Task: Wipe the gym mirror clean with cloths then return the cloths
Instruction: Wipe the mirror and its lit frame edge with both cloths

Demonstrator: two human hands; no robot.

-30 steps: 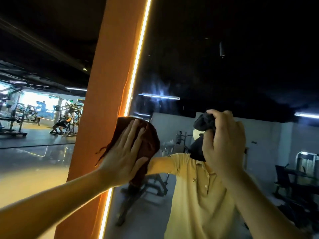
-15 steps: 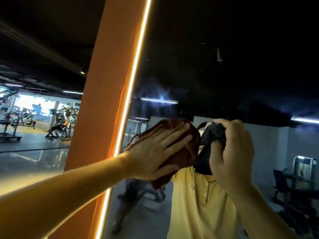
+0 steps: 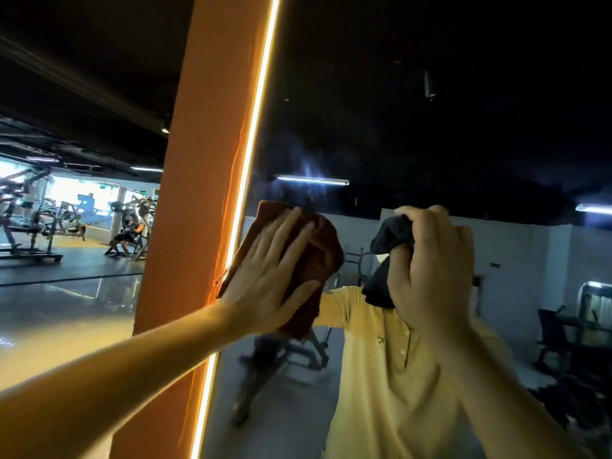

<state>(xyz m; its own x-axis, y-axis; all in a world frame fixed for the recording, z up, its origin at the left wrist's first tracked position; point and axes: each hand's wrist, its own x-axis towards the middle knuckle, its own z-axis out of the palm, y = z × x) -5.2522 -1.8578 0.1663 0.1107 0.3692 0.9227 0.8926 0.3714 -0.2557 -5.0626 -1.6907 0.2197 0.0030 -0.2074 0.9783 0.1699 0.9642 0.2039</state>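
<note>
Rust-brown cloth (image 3: pixel 319 256) flat against the mirror (image 3: pixel 430 111), just beside the glowing edge strip (image 3: pixel 255 154) and the orange pillar (image 3: pixel 198 193). Pinned there by left hand (image 3: pixel 268 286): palm on, fingers straight and slightly spread, thumb out below. Black cloth (image 3: pixel 389 238) bunched in right hand (image 3: pixel 430 270), fingers curled tight round it, raised near the glass at about the same height. Contact with the glass impossible to tell. Bluish haze above the brown cloth, around a reflected tube light (image 3: pixel 311 181); probably unwiped film.

Step in hand, by the look: wiping pass with brown, black held ready for a follow-up.

For a clean pass:
- Load the whole palm, not fingertips alone.
- Overlap strokes, no gaps.
- Work right up to the lit edge without snagging cloth on it.
- Carry strokes up into the haze.
- Follow promptly with black, opened out rather than balled.

Plenty of glass above untouched; neither cloth returned yet.
</note>
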